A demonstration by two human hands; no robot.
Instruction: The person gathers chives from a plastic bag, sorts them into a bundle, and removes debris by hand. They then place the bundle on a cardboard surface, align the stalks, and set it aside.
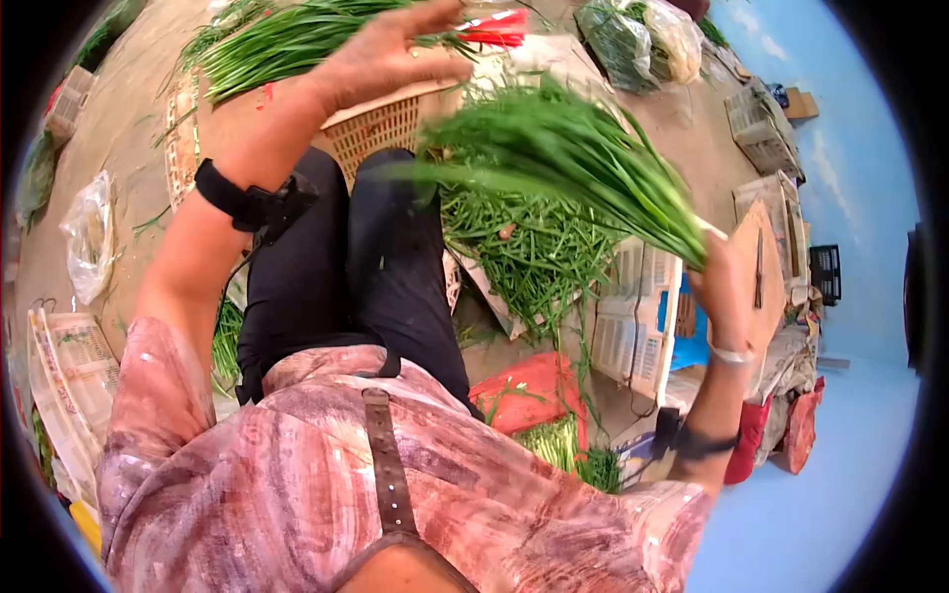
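My right hand [720, 287] grips a bunch of garlic chives [623, 173] by the pale stem ends. Its green leaves fan out toward the upper left, blurred by motion. My left hand [381, 64] is raised, with its fingers stretched out and apart and nothing in them. Behind that hand lies a thick pile of chives [272, 49], partly covered by the forearm. Red plastic strips [499, 30] lie just beyond the fingertips. Below the held bunch spreads a heap of loose green leaves [534, 262].
A tan plastic crate [376, 133] stands before my knees. White crates [633, 316] are at the right, beside a wooden board [756, 257]. Bagged greens [618, 44] sit at the back. A red bag [529, 395] and more chives [554, 443] lie near my right side.
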